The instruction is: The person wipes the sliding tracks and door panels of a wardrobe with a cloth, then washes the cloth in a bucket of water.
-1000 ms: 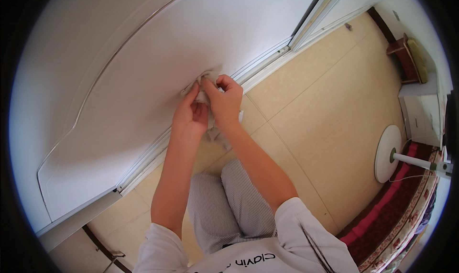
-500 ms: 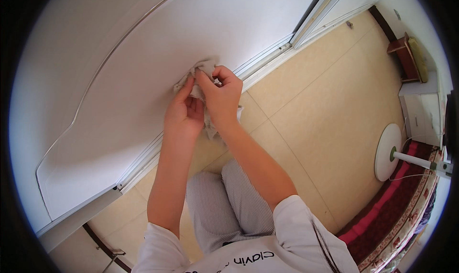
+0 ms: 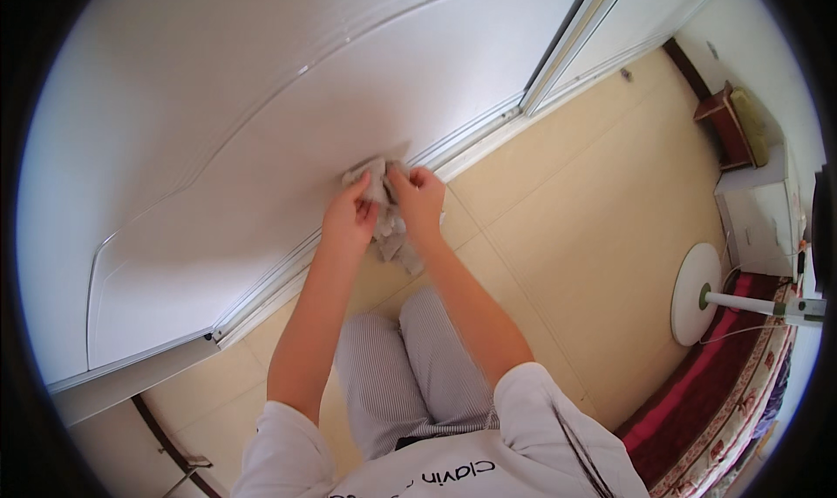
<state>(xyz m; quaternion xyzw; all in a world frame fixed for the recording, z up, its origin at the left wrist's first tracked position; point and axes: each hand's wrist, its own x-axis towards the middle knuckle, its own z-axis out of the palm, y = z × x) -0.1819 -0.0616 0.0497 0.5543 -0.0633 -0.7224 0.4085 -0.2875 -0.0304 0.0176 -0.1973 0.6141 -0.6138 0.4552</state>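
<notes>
A crumpled greyish-beige cloth (image 3: 376,184) is gripped between both of my hands, in front of the lower part of a white sliding door (image 3: 288,175). My left hand (image 3: 350,214) pinches its left side, thumb uppermost. On the other side my right hand (image 3: 418,200) has its fingers curled round the cloth's edge. Loose folds of cloth (image 3: 397,245) hang below the hands, over the floor near the door track. I cannot tell whether the held cloth touches the door.
The metal door track (image 3: 475,145) runs diagonally along the tiled floor (image 3: 540,228). At the right stand a white fan base (image 3: 693,293), a white cabinet (image 3: 757,228) and a small brown wooden piece of furniture (image 3: 728,132). A bed with red covers (image 3: 689,393) fills the lower right.
Both hands and the cloth have come lower and slightly to the right in the picture. The hands are a little farther apart, with the cloth between them. The view has shifted too.
</notes>
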